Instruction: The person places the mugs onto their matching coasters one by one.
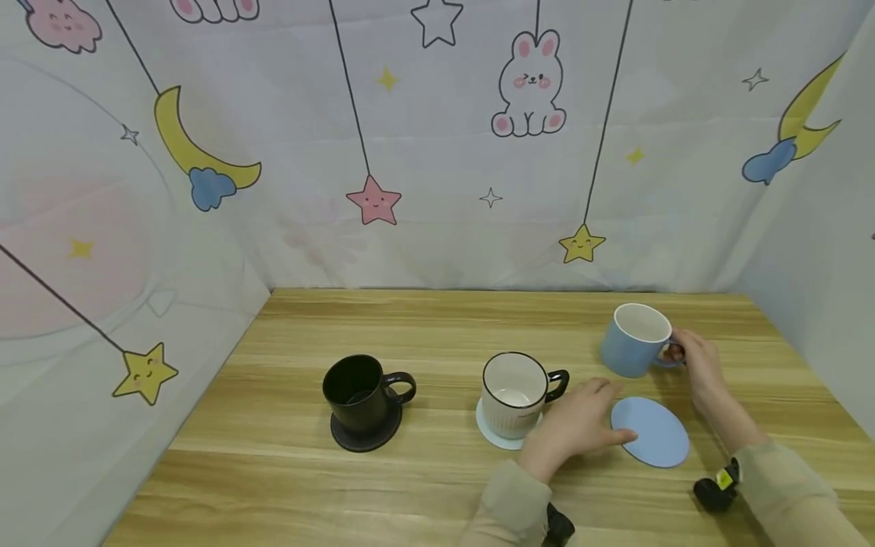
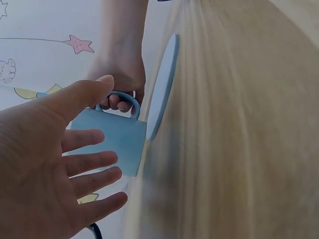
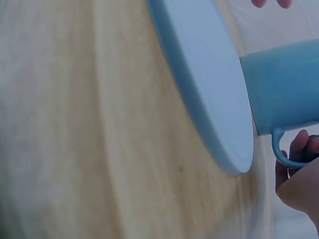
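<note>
The right hand (image 1: 699,363) grips the blue mug (image 1: 634,340) by its handle, fingers curled through it, holding the mug tilted just above the tabletop (image 1: 437,471), beyond the blue coaster (image 1: 651,431). The left hand (image 1: 573,427) lies flat, fingers straight, touching the coaster's near edge beside 1 white mug (image 1: 514,393)

Three mugs in row on table (image 1: 437,327). Left mug (image 1: 362,393) on coaster (image 1: 355,439); middle mug (image 1: 516,393) on coaster (image 1: 487,429); right mug (image 1: 632,339) behind bare coaster (image 1: 652,431), held by right hand (image 1: 697,361); left hand (image 1: 577,425) between middle mug and bare coaster.
</note>
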The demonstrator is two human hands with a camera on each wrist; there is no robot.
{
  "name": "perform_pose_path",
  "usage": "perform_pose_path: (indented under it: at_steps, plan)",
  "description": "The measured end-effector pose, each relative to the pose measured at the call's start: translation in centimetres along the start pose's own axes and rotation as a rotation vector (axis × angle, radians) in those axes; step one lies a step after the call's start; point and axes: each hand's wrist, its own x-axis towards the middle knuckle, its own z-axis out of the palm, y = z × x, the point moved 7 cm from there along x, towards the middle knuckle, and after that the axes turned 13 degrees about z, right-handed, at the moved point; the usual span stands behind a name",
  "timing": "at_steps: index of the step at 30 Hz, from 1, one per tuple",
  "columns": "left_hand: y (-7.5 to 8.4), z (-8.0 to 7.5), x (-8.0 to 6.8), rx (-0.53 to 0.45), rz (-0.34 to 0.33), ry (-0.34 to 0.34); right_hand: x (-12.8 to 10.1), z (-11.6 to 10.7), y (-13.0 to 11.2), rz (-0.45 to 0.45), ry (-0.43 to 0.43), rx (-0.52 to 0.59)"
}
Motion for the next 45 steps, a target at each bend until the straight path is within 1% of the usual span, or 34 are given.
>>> perform_pose_path:
  at_steps: [3,7,13,19,20,22,28,29,32,36,40,42,45]
  plan:
    - [-0.1,0.3,0.1,-0.017,0.001,-0.007,0.0,0.2,0.1,-0.001,-0.032,0.065]
    - [-0.4,0.7,0.4,-0.042,-0.001,-0.007,0.2,0.5,-0.1,0.002,-0.061,0.098]
    - [-0.7,1.2,0.7,-0.073,-0.002,0.01,0.3,0.8,-0.2,-0.001,-0.076,0.151]
    - [-0.7,1.3,0.9,-0.035,-0.002,0.0,0.6,0.4,0.0,-0.023,-0.093,0.151]
    - [-0.7,1.2,1.0,-0.026,-0.005,-0.003,0.8,0.3,0.1,-0.031,-0.091,0.131]
    - [-0.7,1.3,1.1,-0.014,-0.021,-0.013,1.3,0.0,0.5,-0.037,-0.105,0.132]
    - [-0.9,2.1,1.3,0.007,-0.079,-0.063,3.4,-1.1,1.9,-0.021,-0.164,0.201]
    - [-0.9,2.2,1.3,0.011,-0.088,-0.068,3.6,-1.2,2.0,-0.014,-0.155,0.204]
    - [-0.9,2.4,1.2,0.021,-0.112,-0.081,2.9,-0.8,1.6,-0.016,-0.145,0.181]
    - [-0.9,2.5,1.1,0.012,-0.136,-0.094,1.3,0.2,0.5,-0.02,-0.153,0.158]
    - [-0.9,2.7,1.0,0.007,-0.147,-0.107,0.4,0.8,0.0,-0.007,-0.178,0.17]
    - [-0.8,2.8,1.0,0.009,-0.148,-0.111,0.2,0.8,-0.1,-0.003,-0.175,0.176]
    - [-0.8,3.0,1.0,0.015,-0.146,-0.119,0.2,0.6,0.0,0.006,-0.165,0.215]
